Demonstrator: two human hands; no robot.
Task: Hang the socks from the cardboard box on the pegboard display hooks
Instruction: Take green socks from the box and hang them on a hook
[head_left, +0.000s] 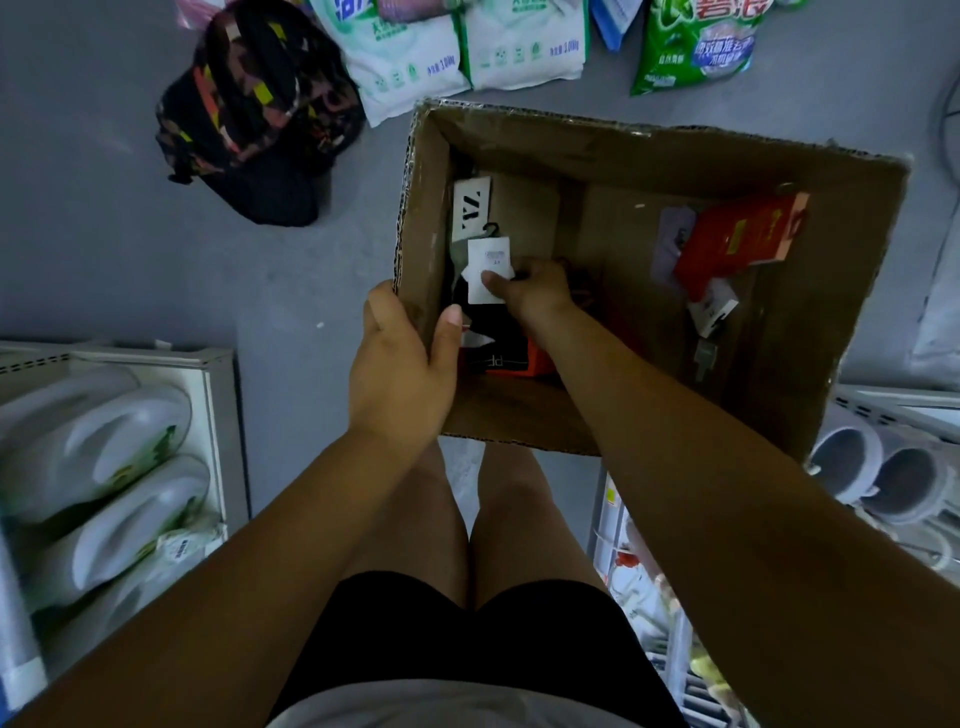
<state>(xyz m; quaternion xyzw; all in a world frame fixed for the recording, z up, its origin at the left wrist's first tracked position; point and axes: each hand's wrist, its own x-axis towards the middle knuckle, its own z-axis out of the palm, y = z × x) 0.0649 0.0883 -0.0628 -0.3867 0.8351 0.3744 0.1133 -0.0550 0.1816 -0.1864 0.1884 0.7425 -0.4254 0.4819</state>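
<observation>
Head view: box (675, 148) below, held at its left wall.
Left hand (402, 358): grips the wall's rim, thumb inside.
Right hand (537, 291): deep in box, pinching the white tag (487, 260) of a dark sock pair.
Progress: looks early; socks (727, 239) remain in box, pegboard out of view.
Room: box walls hem the right hand, so likely lift straight up; shelves (218, 395) close either side, backpack (254, 114) well apart.
</observation>
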